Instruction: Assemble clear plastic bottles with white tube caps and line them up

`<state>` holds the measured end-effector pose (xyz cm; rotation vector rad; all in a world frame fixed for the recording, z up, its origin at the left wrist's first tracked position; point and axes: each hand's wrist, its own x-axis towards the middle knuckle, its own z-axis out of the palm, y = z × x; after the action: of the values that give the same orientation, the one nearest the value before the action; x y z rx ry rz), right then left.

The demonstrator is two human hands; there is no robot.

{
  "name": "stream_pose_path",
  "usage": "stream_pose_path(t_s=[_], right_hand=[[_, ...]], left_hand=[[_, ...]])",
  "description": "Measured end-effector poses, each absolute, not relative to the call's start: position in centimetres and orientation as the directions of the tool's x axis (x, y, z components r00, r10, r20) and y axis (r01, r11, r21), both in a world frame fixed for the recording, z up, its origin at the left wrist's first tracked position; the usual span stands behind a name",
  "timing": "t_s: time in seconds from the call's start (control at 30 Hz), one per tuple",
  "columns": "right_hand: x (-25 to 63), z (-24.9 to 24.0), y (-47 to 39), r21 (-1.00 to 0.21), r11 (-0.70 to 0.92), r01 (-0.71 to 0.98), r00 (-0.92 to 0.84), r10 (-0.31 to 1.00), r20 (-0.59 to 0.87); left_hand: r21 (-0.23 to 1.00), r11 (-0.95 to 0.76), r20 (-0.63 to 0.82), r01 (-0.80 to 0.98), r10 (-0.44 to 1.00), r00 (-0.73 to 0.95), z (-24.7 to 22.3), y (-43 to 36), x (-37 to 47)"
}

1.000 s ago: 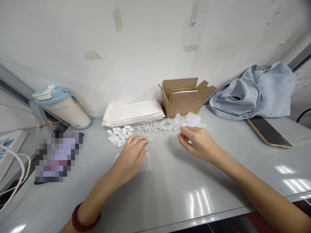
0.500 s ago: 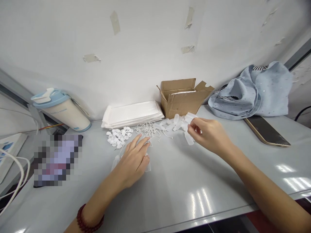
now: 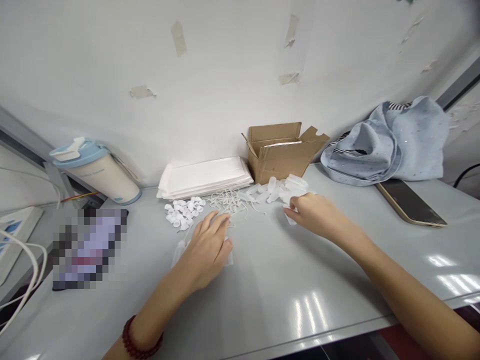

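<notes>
I see a glossy grey table [image 3: 262,295], light streaks on its near part. Back row, left to right: blue-lidded tumbler [image 3: 105,177] with a pixelated item [image 3: 93,242] in front, flat white stack [image 3: 204,176], open cardboard box [image 3: 283,164], pale blue cloth bag [image 3: 418,145], dark-screened phone [image 3: 414,204] just before it. Middle: small white caps [image 3: 183,212], tangled white cords [image 3: 227,200], translucent tubes [image 3: 275,190] heaped by the box, clear pieces [image 3: 178,251] nearer, partly covered.

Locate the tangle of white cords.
In the head view, the cords lie near the middle, in front of the white stack, between the small caps on the left and the translucent pieces on the right.
</notes>
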<state>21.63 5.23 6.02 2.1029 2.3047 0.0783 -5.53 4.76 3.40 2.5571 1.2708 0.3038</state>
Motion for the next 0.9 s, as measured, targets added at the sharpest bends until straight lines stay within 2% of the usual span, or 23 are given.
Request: stream_pose_path(t_s=[0.2,0.33,0.4,0.47,0.6,0.73,0.9], right_hand=[[21.3,5.2,5.2,0.08,0.125,0.989,-0.123,0.992,-0.028],[21.0,5.5,5.1,0.065,0.133,0.989,-0.132,0.991,-0.027],[20.8,5.8,5.0,0.02,0.157,0.987,-0.157,0.988,-0.004],[20.5,6.0,4.6,-0.077,0.223,0.972,-0.219,0.974,0.061],[19.2,5.8,3.4,-0.256,0.44,0.861,-0.391,0.894,0.218],[17.6,5.3,2.0,-0.31,0.599,0.738,-0.536,0.8,0.27],[16.5,4.7,1.2,-0.313,0.669,0.674,-0.592,0.743,0.314]], left_hand=[[0.391,-0.558,0.137,0.732,0.822,0.553,3.5,4.9,-5.4],[0.496,-0.485,0.23,0.721,0.873,0.43,4.0,4.8,-5.3],[0.559,-0.46,0.276,0.69,0.888,0.368,4.2,4.8,-5.2],[0.599,-0.487,0.349,0.636,0.873,0.339,4.3,4.7,-5.1],[0.592,-0.603,0.518,0.535,0.793,0.321,4.2,4.6,-4.9],[0.608,-0.63,0.553,0.484,0.773,0.311,4.4,4.0,-4.3],[0.677,-0.597,0.509,0.43,0.802,0.312,4.5,2.8,-3.5]])
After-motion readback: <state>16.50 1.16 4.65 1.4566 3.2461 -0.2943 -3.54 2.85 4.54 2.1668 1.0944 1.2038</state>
